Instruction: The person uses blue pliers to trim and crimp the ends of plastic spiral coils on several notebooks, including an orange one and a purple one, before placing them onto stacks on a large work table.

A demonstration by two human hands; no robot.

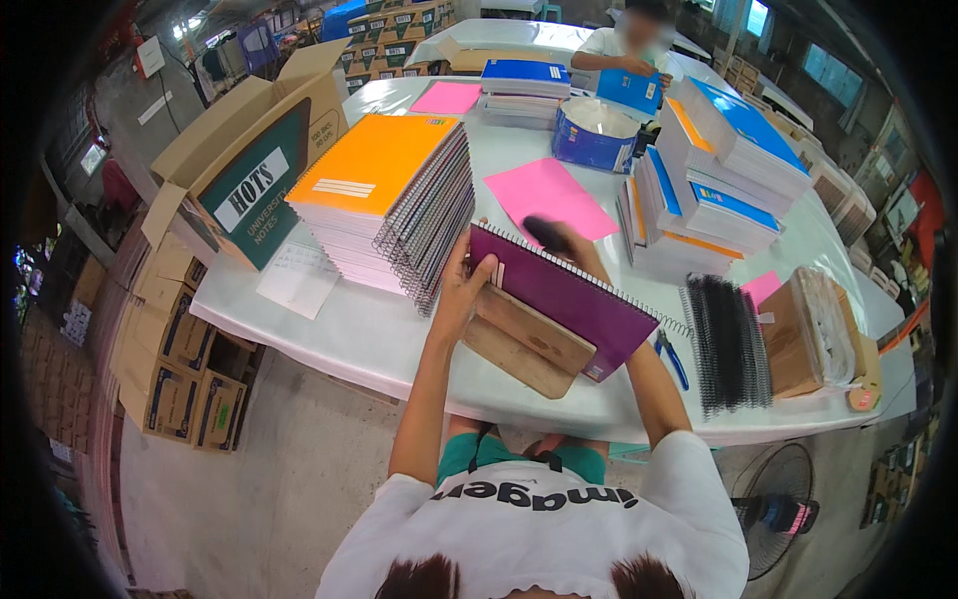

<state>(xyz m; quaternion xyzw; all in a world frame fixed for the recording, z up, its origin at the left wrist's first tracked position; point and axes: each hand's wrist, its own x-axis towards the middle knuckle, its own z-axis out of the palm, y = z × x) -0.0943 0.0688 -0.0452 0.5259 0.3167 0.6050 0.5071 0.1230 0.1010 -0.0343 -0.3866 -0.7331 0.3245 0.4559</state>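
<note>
A purple notebook (564,295) leans upright on a wooden stand (529,344) at the table's front edge. My left hand (462,285) is closed on the notebook's left end, thumb across the cover. Along the top edge runs a dark spiral coil, with a loose tail (681,325) sticking out past the right corner. Behind the notebook, my right hand (579,248) is closed around a dark rounded object (546,234), blurred and too unclear to name. Part of that hand is hidden by the notebook. Blue-handled pliers (675,363) lie to the right of the notebook.
Left stand a stack of orange spiral notebooks (384,165) and an open carton (254,170). Black coils (730,344) and a cardboard box (803,339) are at right. Beyond are stacked books (704,195), pink sheets (559,195), a blue container (596,135) and a co-worker (629,45).
</note>
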